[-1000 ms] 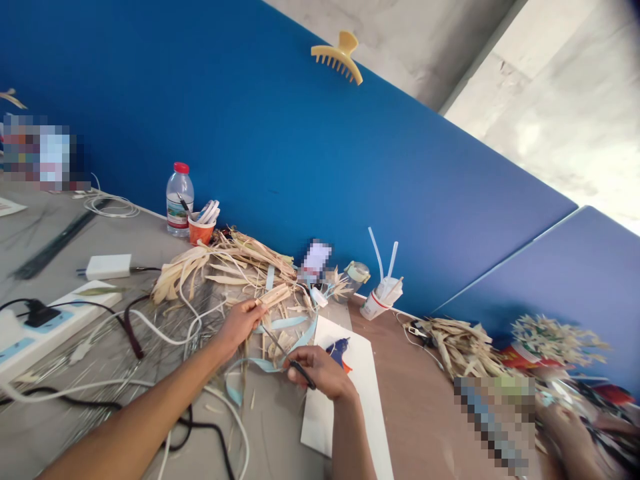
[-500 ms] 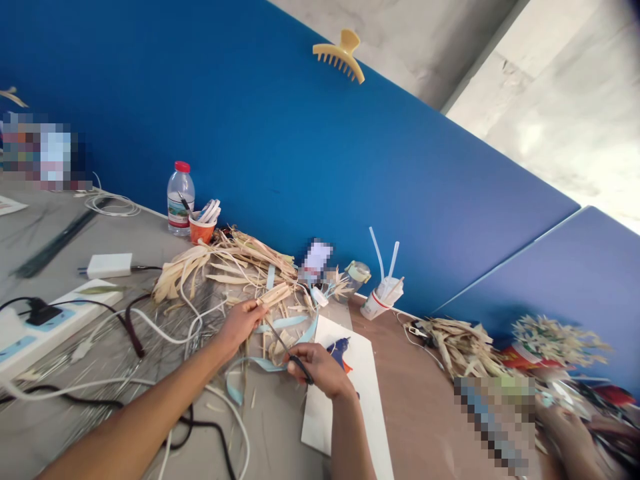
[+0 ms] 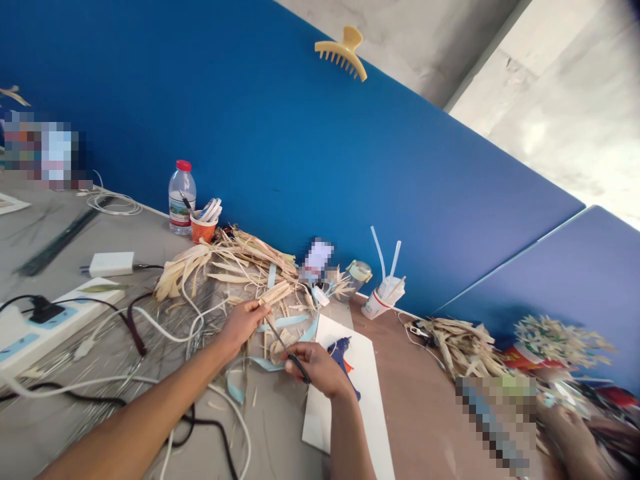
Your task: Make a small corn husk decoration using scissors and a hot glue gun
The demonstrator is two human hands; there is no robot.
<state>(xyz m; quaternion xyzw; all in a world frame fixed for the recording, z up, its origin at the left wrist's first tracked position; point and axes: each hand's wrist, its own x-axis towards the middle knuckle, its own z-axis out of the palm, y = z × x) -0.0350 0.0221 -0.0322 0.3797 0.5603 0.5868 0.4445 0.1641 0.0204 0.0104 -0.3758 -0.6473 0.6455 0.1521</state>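
Observation:
My left hand (image 3: 245,325) pinches a pale strip of dried corn husk (image 3: 277,293), which points up and to the right from the fingers. In my right hand (image 3: 316,365) are black-handled scissors (image 3: 299,367), their blades reaching toward the husk by my left fingertips. Whether the blades touch the husk I cannot tell. A heap of dried husks (image 3: 250,257) lies just beyond my left hand. Light blue ribbon (image 3: 293,321) curls on the table around the blades. Under my right wrist is a white board (image 3: 320,417) with a blue glue gun (image 3: 341,350) on it, partly covered.
A power strip (image 3: 65,320), white cable (image 3: 155,327) and thin wires cover the left side. Behind stand a bottle (image 3: 182,200), an orange cup (image 3: 203,230) of pens and a cup with straws (image 3: 376,303). Another person's hand (image 3: 570,427) is at the right, near husks (image 3: 470,347).
Both hands hold nearly the same pose, with the husk and scissors almost unmoved. The whole view has shifted very slightly.

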